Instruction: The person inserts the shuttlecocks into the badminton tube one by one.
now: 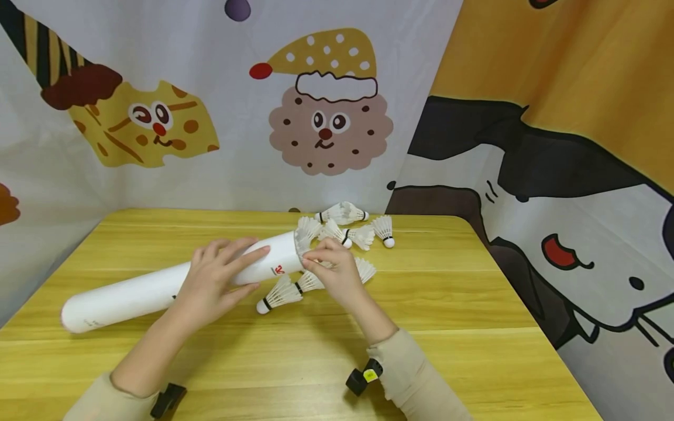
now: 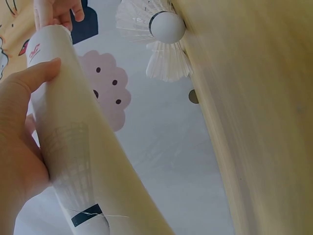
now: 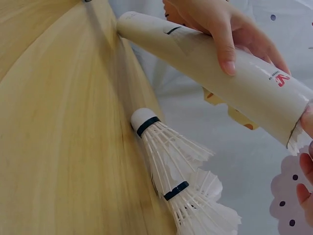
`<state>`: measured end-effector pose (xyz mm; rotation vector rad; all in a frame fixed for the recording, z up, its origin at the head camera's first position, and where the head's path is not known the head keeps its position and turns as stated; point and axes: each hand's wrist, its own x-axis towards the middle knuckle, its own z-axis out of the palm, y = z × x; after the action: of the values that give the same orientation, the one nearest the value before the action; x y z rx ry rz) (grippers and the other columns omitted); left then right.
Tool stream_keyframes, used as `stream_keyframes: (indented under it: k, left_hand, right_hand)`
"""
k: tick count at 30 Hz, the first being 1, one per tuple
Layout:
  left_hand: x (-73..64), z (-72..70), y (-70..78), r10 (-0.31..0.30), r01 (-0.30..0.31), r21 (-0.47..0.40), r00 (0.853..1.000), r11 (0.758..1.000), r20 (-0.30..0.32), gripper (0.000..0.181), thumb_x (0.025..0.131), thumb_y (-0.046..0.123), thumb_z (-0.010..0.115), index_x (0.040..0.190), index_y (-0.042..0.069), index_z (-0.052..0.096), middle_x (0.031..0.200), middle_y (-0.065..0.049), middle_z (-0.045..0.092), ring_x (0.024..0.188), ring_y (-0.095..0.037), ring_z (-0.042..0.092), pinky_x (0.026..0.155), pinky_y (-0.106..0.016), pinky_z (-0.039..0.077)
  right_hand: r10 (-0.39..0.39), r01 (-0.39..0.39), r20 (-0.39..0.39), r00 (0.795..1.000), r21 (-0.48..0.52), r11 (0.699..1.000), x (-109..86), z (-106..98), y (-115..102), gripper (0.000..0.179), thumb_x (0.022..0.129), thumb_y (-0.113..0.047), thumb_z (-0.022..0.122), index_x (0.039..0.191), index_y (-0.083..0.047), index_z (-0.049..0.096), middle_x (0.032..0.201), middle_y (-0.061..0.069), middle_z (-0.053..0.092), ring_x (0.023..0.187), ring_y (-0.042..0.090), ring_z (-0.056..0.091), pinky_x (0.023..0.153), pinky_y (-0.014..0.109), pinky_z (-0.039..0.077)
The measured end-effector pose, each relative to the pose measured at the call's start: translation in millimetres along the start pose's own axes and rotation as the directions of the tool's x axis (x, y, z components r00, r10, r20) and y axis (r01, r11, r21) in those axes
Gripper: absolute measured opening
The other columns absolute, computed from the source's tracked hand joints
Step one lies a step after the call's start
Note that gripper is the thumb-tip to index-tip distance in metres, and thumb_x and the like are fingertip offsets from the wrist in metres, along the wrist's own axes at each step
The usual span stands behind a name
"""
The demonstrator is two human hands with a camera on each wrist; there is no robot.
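Note:
A long white shuttlecock tube [image 1: 131,294] slants over the table, its right end raised. My left hand [image 1: 213,280] grips it around the middle, thumb on the near side. At the tube's right mouth, my right hand [image 1: 339,272] pinches the feathered end of a shuttlecock [image 3: 295,143] that sticks out a little; the rest of it is hidden inside. In the left wrist view, the right fingers [image 2: 54,14] are at the tube's far end. Below the mouth, shuttlecocks [image 1: 281,293] lie nested in a row on the table, close to the right hand.
Behind the tube's mouth, several more shuttlecocks [image 1: 344,214] lie near the back edge of the wooden table [image 1: 463,327], with one shuttlecock [image 1: 384,228] farthest right. A cartoon-printed curtain [image 1: 210,35] hangs behind the table and along its right side.

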<state>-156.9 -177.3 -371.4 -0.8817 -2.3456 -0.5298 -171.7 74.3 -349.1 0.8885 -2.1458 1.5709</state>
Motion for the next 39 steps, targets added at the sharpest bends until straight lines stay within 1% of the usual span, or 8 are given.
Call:
stream_keyframes:
  k: [2, 5, 16, 20, 23, 28, 33, 39]
  left_hand:
    - [-0.4, -0.4, 0.1, -0.001, 0.001, -0.002, 1.000, 1.000, 0.009, 0.068, 0.078, 0.039, 0.074, 0.141, 0.030, 0.049, 0.139, -0.004, 0.048, 0.113, -0.041, 0.043, 0.082, -0.052, 0.031]
    - [-0.8, -0.9, 1.0, -0.007, 0.007, -0.002, 1.000, 1.000, 0.011, 0.077, 0.070, 0.028, 0.082, 0.140, 0.029, 0.050, 0.139, -0.004, 0.048, 0.113, -0.041, 0.043, 0.082, -0.051, 0.031]
    - [-1.2, 0.2, 1.6, -0.005, 0.005, -0.017, 1.000, 1.000, 0.015, 0.077, 0.070, 0.025, 0.083, 0.139, 0.029, 0.051, 0.138, -0.004, 0.049, 0.112, -0.038, 0.044, 0.082, -0.050, 0.030]
    - [-1.7, 0.6, 1.0, -0.003, 0.003, -0.023, 1.000, 1.000, 0.020, 0.076, 0.071, 0.025, 0.084, 0.139, 0.029, 0.051, 0.138, -0.004, 0.049, 0.112, -0.038, 0.044, 0.083, -0.050, 0.030]
    - [-1.9, 0.6, 0.7, 0.000, 0.001, -0.027, 1.000, 1.000, 0.021, 0.076, 0.071, 0.025, 0.084, 0.139, 0.028, 0.052, 0.138, -0.005, 0.049, 0.112, -0.038, 0.044, 0.083, -0.051, 0.030]
    - [-2.0, 0.7, 0.6, 0.003, -0.003, -0.031, 1.000, 1.000, 0.021, 0.077, 0.070, 0.025, 0.084, 0.139, 0.029, 0.052, 0.138, -0.005, 0.050, 0.112, -0.038, 0.044, 0.084, -0.051, 0.031]
    - [-1.7, 1.0, 0.6, 0.000, 0.002, -0.039, 0.999, 0.999, 0.034, 0.077, 0.070, 0.025, 0.084, 0.140, 0.030, 0.051, 0.139, -0.003, 0.049, 0.112, -0.037, 0.044, 0.084, -0.051, 0.031]
    - [-1.2, 0.6, 0.8, -0.012, 0.014, -0.040, 0.999, 0.999, 0.048, 0.078, 0.071, 0.024, 0.083, 0.141, 0.031, 0.050, 0.139, -0.003, 0.049, 0.113, -0.038, 0.044, 0.085, -0.053, 0.031]
  right_hand:
    - [0.023, -0.024, 0.024, 0.999, 0.020, 1.000, 1.1, 0, 1, 0.004, 0.079, 0.010, 0.070, 0.084, 0.010, 0.072, 0.075, 0.011, 0.056, 0.076, 0.015, 0.049, 0.070, 0.026, 0.043]
    - [0.039, -0.041, 0.056, 0.998, 0.031, 0.999, 3.4, 0, 4, 0.005, 0.080, 0.009, 0.070, 0.084, 0.010, 0.072, 0.074, 0.011, 0.056, 0.077, 0.014, 0.049, 0.070, 0.026, 0.042]
    - [0.070, -0.071, 0.121, 0.990, 0.007, 0.997, 9.8, 1, 1, 0.011, 0.078, 0.016, 0.066, 0.087, 0.014, 0.071, 0.075, 0.015, 0.058, 0.080, 0.020, 0.049, 0.076, 0.028, 0.042]
    - [0.068, -0.067, 0.139, 0.988, -0.010, 0.998, 11.5, 3, 0, 0.013, 0.077, 0.017, 0.064, 0.087, 0.014, 0.071, 0.074, 0.014, 0.055, 0.079, 0.024, 0.048, 0.087, 0.035, 0.043]
    - [0.066, -0.064, 0.153, 0.986, -0.019, 0.998, 12.5, 6, 12, 0.013, 0.076, 0.016, 0.064, 0.086, 0.013, 0.072, 0.073, 0.012, 0.053, 0.078, 0.023, 0.046, 0.084, 0.032, 0.042]
    - [0.071, -0.071, 0.155, 0.985, -0.009, 0.997, 12.1, 10, 30, 0.013, 0.075, 0.016, 0.063, 0.083, 0.011, 0.072, 0.074, 0.009, 0.057, 0.077, 0.019, 0.049, 0.074, 0.029, 0.043]
    - [0.108, -0.116, 0.158, 0.981, 0.037, 0.993, 11.6, 5, 6, 0.014, 0.074, 0.019, 0.059, 0.084, 0.016, 0.069, 0.078, 0.017, 0.061, 0.074, 0.019, 0.051, 0.071, 0.033, 0.046]
    - [0.144, -0.160, 0.159, 0.977, 0.094, 0.983, 9.0, 2, 8, 0.013, 0.079, 0.015, 0.061, 0.089, 0.014, 0.068, 0.080, 0.017, 0.062, 0.074, 0.009, 0.050, 0.071, 0.028, 0.044]
